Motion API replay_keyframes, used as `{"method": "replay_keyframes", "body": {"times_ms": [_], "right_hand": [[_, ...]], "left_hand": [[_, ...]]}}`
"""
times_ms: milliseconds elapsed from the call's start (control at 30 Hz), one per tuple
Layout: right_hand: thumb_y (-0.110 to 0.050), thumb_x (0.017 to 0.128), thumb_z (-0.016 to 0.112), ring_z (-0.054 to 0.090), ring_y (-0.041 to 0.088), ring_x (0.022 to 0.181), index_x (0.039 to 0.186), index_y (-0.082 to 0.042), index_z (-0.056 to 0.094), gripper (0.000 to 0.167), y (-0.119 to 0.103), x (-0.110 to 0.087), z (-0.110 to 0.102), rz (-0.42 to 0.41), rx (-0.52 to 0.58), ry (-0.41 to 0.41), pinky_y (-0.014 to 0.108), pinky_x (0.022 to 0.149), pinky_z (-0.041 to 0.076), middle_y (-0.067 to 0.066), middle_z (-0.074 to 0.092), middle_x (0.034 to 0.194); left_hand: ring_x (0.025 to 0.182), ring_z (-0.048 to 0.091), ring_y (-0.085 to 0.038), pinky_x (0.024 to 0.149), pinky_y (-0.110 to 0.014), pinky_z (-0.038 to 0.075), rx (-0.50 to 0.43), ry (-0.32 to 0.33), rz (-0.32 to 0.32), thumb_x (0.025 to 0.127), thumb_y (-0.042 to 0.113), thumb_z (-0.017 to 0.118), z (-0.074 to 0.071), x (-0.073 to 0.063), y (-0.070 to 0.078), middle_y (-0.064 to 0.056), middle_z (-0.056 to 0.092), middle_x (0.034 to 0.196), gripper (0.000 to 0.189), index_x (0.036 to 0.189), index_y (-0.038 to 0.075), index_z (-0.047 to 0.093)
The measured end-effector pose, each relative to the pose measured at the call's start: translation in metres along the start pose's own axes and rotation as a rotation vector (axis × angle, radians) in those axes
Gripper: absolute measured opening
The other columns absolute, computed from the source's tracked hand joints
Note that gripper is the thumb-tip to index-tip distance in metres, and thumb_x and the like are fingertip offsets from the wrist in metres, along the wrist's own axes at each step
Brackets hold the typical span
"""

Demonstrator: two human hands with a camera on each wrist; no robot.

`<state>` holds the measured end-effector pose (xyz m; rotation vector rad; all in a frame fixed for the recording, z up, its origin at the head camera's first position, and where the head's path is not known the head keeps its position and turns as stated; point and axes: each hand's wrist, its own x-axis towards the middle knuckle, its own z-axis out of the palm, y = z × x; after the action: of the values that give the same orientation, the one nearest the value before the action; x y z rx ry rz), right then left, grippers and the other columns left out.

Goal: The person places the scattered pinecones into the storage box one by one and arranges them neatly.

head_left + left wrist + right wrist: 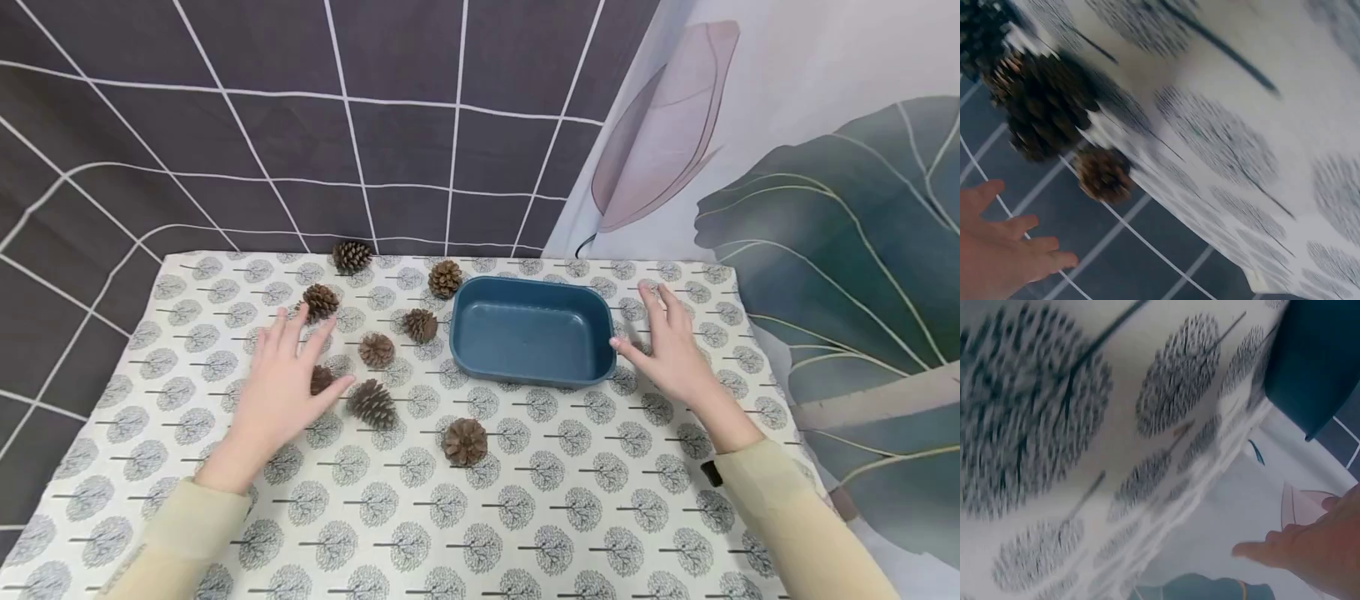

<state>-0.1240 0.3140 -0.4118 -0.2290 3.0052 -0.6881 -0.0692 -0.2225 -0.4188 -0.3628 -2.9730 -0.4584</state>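
A cloth-covered table (547,529), white with a print of grey trees, holds a blue rectangular tub (532,337) toward its far side and eight brown pine cones (377,351) scattered to the tub's left and front.

Tabletop (585,508): eight pinecones (376,351), one tub (531,333). Tub sits right of centre, toward the back. Rearmost pinecone (352,257) lies at the back edge; another lies before it and to its left, just beyond the fingers of my left hand (283,387). One stands near the tub's back left corner, with two more stepping forward and leftward from it. Another is partly hidden behind my left thumb; one lies right of that thumb. Front pinecone (465,442) lies before the tub's left end. My right hand (671,354) is right of the tub, thumb at its rim; contact unclear.
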Motion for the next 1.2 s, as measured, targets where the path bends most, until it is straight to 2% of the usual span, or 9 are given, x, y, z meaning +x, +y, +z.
{"method": "replay_keyframes", "body": {"times_ms": [133, 233, 500, 633, 867, 967, 1067, 1133, 1200], "right_hand": [[-0.046, 0.103, 0.066, 0.008, 0.062, 0.158, 0.172, -0.015, 0.004, 0.098, -0.002, 0.002, 0.005, 0.0, 0.11, -0.005, 0.096, 0.104, 0.021, 0.03, -0.001, 0.176], [-0.041, 0.103, 0.066, 0.01, 0.061, 0.159, 0.172, -0.013, 0.006, 0.095, -0.003, 0.004, 0.009, -0.004, 0.191, -0.007, 0.093, 0.111, 0.018, 0.031, 0.005, 0.175], [-0.016, 0.103, 0.066, 0.024, 0.056, 0.157, 0.169, 0.001, 0.011, 0.087, 0.001, 0.011, 0.022, -0.057, 0.444, -0.036, 0.07, 0.129, 0.024, 0.035, 0.018, 0.171], [-0.01, 0.103, 0.064, 0.021, 0.056, 0.158, 0.168, 0.002, 0.009, 0.086, 0.002, 0.014, 0.027, -0.058, 0.548, -0.072, 0.069, 0.13, 0.021, 0.035, 0.016, 0.172], [-0.009, 0.103, 0.064, 0.025, 0.054, 0.158, 0.169, 0.002, 0.007, 0.087, 0.001, 0.014, 0.032, -0.014, 0.623, -0.141, 0.064, 0.132, 0.022, 0.036, 0.022, 0.17], [-0.006, 0.104, 0.062, 0.027, 0.052, 0.158, 0.169, 0.001, 0.006, 0.086, 0.003, 0.013, 0.034, -0.01, 0.672, -0.172, 0.036, 0.133, 0.031, 0.035, 0.023, 0.17], [-0.003, 0.104, 0.061, 0.026, 0.052, 0.158, 0.169, 0.0, 0.007, 0.084, 0.006, 0.013, 0.036, -0.019, 0.726, -0.183, 0.007, 0.12, 0.034, 0.033, 0.024, 0.17], [-0.001, 0.103, 0.06, 0.023, 0.052, 0.158, 0.169, -0.001, 0.008, 0.084, 0.008, 0.014, 0.038, -0.019, 0.768, -0.188, -0.001, 0.112, 0.033, 0.032, 0.024, 0.171], [-0.002, 0.104, 0.06, 0.022, 0.051, 0.159, 0.17, -0.004, 0.009, 0.084, 0.01, 0.015, 0.039, -0.004, 0.793, -0.193, -0.001, 0.113, 0.033, 0.03, 0.024, 0.172]], "left_hand": [[0.156, 0.024, -0.058, 0.127, -0.077, 0.022, -0.062, 0.015, 0.063, 0.095, 0.044, 0.075, 0.005, -0.002, 0.022, -0.031, 0.029, 0.169, 0.08, 0.159, 0.006, 0.045], [0.155, 0.031, -0.056, 0.125, -0.075, 0.028, -0.098, 0.015, 0.105, 0.094, 0.04, 0.078, 0.01, -0.004, 0.039, -0.029, 0.034, 0.168, 0.079, 0.158, 0.006, 0.046], [0.151, 0.042, -0.049, 0.123, -0.069, 0.037, -0.167, -0.019, 0.249, 0.087, 0.034, 0.086, 0.023, -0.006, 0.08, -0.023, 0.043, 0.165, 0.078, 0.152, 0.004, 0.054], [0.149, 0.047, -0.045, 0.121, -0.067, 0.041, -0.199, -0.054, 0.313, 0.086, 0.036, 0.086, 0.03, -0.006, 0.096, -0.021, 0.047, 0.163, 0.078, 0.15, 0.005, 0.056], [0.145, 0.054, -0.04, 0.12, -0.061, 0.046, -0.227, -0.174, 0.385, 0.086, 0.041, 0.085, 0.044, -0.009, 0.114, -0.019, 0.052, 0.159, 0.079, 0.15, 0.006, 0.056], [0.142, 0.057, -0.038, 0.119, -0.059, 0.049, -0.238, -0.221, 0.405, 0.083, 0.041, 0.088, 0.05, -0.01, 0.12, -0.016, 0.055, 0.157, 0.081, 0.15, 0.008, 0.057], [0.14, 0.059, -0.036, 0.118, -0.057, 0.05, -0.248, -0.254, 0.427, 0.08, 0.039, 0.091, 0.055, -0.01, 0.126, -0.015, 0.056, 0.156, 0.082, 0.149, 0.009, 0.057], [0.141, 0.058, -0.036, 0.119, -0.056, 0.049, -0.251, -0.277, 0.445, 0.079, 0.039, 0.092, 0.057, -0.01, 0.129, -0.015, 0.056, 0.156, 0.084, 0.149, 0.009, 0.057], [0.141, 0.058, -0.035, 0.12, -0.054, 0.049, -0.246, -0.3, 0.461, 0.078, 0.038, 0.092, 0.058, -0.01, 0.131, -0.015, 0.056, 0.156, 0.084, 0.149, 0.009, 0.058]]}}
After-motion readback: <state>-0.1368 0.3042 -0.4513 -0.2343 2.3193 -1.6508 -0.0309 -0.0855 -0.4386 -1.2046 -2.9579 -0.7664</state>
